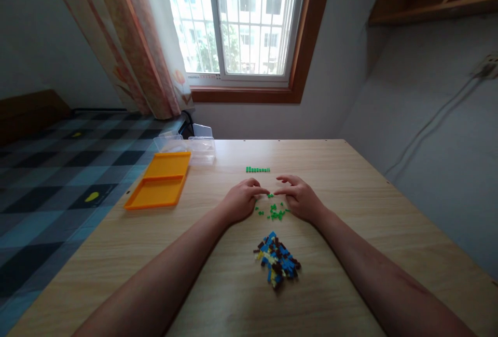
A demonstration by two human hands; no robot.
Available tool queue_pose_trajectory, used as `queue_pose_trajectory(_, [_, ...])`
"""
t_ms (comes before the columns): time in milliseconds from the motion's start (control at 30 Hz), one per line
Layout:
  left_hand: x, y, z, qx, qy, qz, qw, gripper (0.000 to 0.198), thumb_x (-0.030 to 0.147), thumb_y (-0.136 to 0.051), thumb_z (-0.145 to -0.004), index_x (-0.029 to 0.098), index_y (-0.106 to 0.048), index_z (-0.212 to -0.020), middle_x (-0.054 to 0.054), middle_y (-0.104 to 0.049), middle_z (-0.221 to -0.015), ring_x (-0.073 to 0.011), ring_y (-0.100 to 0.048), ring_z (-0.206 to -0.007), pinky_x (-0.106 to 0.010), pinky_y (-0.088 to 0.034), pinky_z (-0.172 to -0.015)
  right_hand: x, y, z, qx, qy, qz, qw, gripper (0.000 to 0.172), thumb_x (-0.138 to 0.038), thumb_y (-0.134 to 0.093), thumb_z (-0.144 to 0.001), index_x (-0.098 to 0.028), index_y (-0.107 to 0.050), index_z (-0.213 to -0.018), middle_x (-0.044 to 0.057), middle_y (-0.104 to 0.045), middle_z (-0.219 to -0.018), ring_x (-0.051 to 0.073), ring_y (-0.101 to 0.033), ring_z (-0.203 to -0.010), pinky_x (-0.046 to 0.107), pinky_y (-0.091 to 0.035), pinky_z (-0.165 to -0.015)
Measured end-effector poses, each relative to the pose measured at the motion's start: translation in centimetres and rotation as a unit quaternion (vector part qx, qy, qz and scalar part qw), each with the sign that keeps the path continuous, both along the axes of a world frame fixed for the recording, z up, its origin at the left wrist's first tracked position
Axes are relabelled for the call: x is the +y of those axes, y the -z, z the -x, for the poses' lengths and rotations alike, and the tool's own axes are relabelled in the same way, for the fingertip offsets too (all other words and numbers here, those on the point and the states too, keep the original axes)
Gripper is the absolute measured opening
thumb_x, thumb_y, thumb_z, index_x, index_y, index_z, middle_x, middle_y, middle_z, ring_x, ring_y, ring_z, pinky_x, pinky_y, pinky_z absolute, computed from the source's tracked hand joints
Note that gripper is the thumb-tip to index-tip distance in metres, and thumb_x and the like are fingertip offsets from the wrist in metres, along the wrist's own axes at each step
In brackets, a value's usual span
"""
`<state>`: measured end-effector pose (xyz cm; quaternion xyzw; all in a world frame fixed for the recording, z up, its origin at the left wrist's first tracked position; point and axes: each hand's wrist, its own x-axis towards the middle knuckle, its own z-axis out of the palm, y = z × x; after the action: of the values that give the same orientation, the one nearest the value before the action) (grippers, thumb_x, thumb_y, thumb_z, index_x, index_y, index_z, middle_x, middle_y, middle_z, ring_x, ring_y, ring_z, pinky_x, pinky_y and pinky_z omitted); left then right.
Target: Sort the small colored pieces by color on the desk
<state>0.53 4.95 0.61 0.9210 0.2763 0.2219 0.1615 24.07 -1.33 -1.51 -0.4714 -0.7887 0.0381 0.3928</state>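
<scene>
Between my two index fingertips lie a few tiny green toy bricks (270,196). My left hand (241,199) rests on the table with its index finger stretched toward them, at or just beside their left edge; its other fingers are partly hidden. From the other side my right hand (301,199) reaches in, index finger out and the fingers apart, holding nothing that I can see. A loose scatter of green bricks (277,214) lies just nearer to me. Farther off, more green pieces stand in a neat row (257,170).
A pile of blue, brown and yellow bricks (277,259) lies between my forearms on the wooden table (210,285). At the left are an orange divided tray (155,204) and clear plastic boxes (202,151). A checked bed (50,171) adjoins the table's left side; a window is ahead.
</scene>
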Motion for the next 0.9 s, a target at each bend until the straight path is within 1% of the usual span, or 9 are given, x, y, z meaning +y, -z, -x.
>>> queue_pose_trajectory(100, [0.1,0.1,0.1,-0.033,0.013,0.017,0.999,0.052,-0.004,-0.045,-0.074,0.026,-0.079,-0.1,-0.004,-0.063,-0.101,-0.0161,-0.061,-0.094,-0.031,-0.05,-0.091,-0.2,-0.2,-0.1,-0.004,-0.003,-0.008,1.0,0.045,0.004,-0.052,-0.071,-0.027,-0.081,-0.086,0.006,-0.067,-0.122,0.024,-0.061,-0.109,0.047,-0.051,-0.099])
queue_pose_trajectory(200, [0.0,0.0,0.2,-0.034,0.017,0.016,0.999,0.053,-0.005,-0.046,-0.071,0.028,-0.08,-0.093,-0.003,-0.062,-0.099,-0.0161,-0.06,-0.094,-0.03,-0.05,-0.09,-0.3,-0.4,0.0,-0.027,-0.019,-0.005,0.999,0.045,0.003,-0.053,-0.07,-0.028,-0.081,-0.086,0.006,-0.066,-0.125,0.025,-0.059,-0.114,0.048,-0.048,-0.101])
queue_pose_trajectory(300, [-0.2,-0.3,0.1,-0.004,0.029,0.001,1.0,0.048,-0.001,-0.051,-0.077,0.032,-0.08,-0.096,-0.003,-0.063,-0.104,-0.0178,-0.059,-0.097,-0.034,-0.049,-0.092,-0.1,-0.4,0.0,-0.053,-0.016,-0.003,0.998,0.045,0.003,-0.054,-0.068,-0.03,-0.081,-0.085,0.005,-0.065,-0.127,0.027,-0.056,-0.119,0.05,-0.044,-0.104])
queue_pose_trajectory(433, [-0.5,-0.4,0.0,0.046,0.037,-0.024,0.998,0.039,0.011,-0.053,-0.087,0.036,-0.078,-0.103,-0.005,-0.062,-0.114,-0.0215,-0.057,-0.102,-0.04,-0.048,-0.094,0.1,-0.2,0.1,-0.063,-0.01,0.007,0.998,0.046,0.002,-0.053,-0.068,-0.029,-0.081,-0.087,0.006,-0.064,-0.127,0.027,-0.054,-0.121,0.051,-0.041,-0.106])
queue_pose_trajectory(567, [-0.5,-0.4,0.0,0.048,0.028,-0.021,0.998,0.04,0.011,-0.052,-0.088,0.035,-0.077,-0.108,-0.006,-0.061,-0.121,-0.0236,-0.056,-0.108,-0.043,-0.047,-0.098,-0.2,-0.6,0.0,-0.051,-0.004,0.001,0.999,0.046,0.002,-0.053,-0.068,-0.028,-0.08,-0.09,0.006,-0.063,-0.129,0.027,-0.052,-0.125,0.051,-0.039,-0.108])
queue_pose_trajectory(667, [-0.2,-0.6,0.0,-0.01,0.024,0.034,0.999,0.041,0.005,-0.052,-0.082,0.029,-0.079,-0.099,-0.006,-0.062,-0.116,-0.021,-0.058,-0.107,-0.04,-0.047,-0.101,-1.1,-1.5,0.0,-0.046,-0.003,0.002,0.999,0.039,-0.001,-0.059,-0.069,-0.027,-0.079,-0.089,0.006,-0.063,-0.13,0.029,-0.048,-0.13,0.053,-0.037,-0.11])
queue_pose_trajectory(767, [0.1,-1.2,0.2,-0.062,0.039,0.133,0.988,0.035,0.003,-0.053,-0.077,0.022,-0.08,-0.089,-0.005,-0.063,-0.104,-0.0172,-0.062,-0.097,-0.033,-0.05,-0.094,-2.1,-2.6,0.2,-0.066,-0.025,0.005,0.997,0.027,-0.008,-0.066,-0.072,-0.028,-0.078,-0.086,0.005,-0.062,-0.132,0.031,-0.045,-0.134,0.054,-0.036,-0.11])
queue_pose_trajectory(833, [0.3,-1.5,0.4,-0.074,0.054,0.182,0.979,0.03,0.005,-0.056,-0.075,0.02,-0.078,-0.088,-0.005,-0.062,-0.102,-0.0166,-0.062,-0.095,-0.032,-0.052,-0.09,-2.6,-3.2,0.5,-0.089,-0.044,0.005,0.995,0.021,-0.012,-0.069,-0.074,-0.028,-0.077,-0.084,0.005,-0.061,-0.134,0.032,-0.044,-0.136,0.055,-0.035,-0.11])
queue_pose_trajectory(900, [0.4,-1.7,0.6,-0.076,0.062,0.204,0.974,0.028,0.007,-0.06,-0.073,0.019,-0.077,-0.091,-0.006,-0.061,-0.106,-0.0178,-0.062,-0.099,-0.033,-0.051,-0.093,-3.1,-3.6,0.9,-0.111,-0.063,0.004,0.992,0.019,-0.013,-0.07,-0.074,-0.028,-0.077,-0.084,0.005,-0.06,-0.137,0.032,-0.043,-0.137,0.055,-0.035,-0.11])
